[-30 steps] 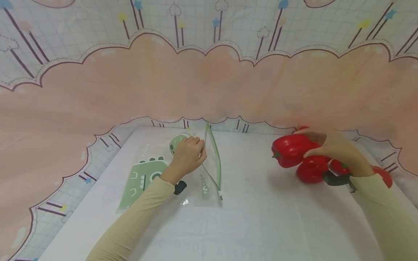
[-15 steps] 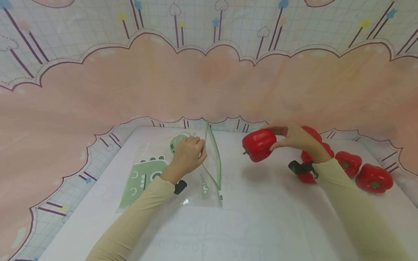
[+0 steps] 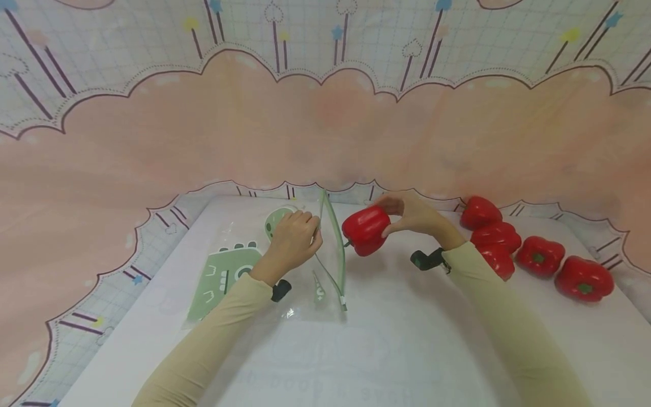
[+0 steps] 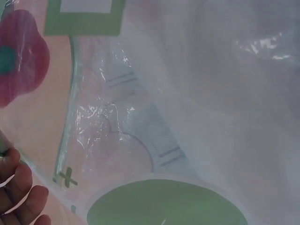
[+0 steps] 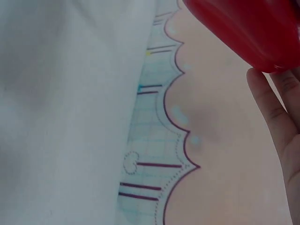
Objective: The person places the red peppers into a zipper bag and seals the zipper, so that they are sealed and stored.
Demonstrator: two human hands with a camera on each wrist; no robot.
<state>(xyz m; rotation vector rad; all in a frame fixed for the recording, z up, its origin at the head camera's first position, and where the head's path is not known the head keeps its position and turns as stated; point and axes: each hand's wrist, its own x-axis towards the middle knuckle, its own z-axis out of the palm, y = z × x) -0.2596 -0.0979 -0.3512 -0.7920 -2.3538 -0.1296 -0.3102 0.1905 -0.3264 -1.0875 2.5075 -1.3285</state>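
Compared with a second ago, I see the red pepper (image 3: 366, 230) carried leftward across the tabletop (image 3: 381, 350), from over the group on the right to just beside the mouth of the clear bag (image 3: 231, 277). The right hand (image 3: 414, 217) has travelled with it and its sleeve now crosses less of the group, so five other peppers (image 3: 540, 257) show there, one of them partly behind the forearm. The left hand (image 3: 295, 240) has stayed where it was.

On my head view the right hand is partly spread, its thumb and fingers curved round the blunt end of the pepper. The left hand is closed, fingers curled and pinching the upper edge of the bag near its opening.

The pepper is glossy, deep red and lobed, held in the air on its side, with its green stem (image 3: 348, 244) pointing left and a little down. The stem overlaps the bag's green zip strip (image 3: 339, 249) in my view; I cannot tell whether they touch.

The bag is see-through film with green cartoon prints, its mouth parted on the right, facing the pepper. The left wrist view looks through the film to the patterned cloth (image 4: 126, 150); its contents, if any, I cannot make out.
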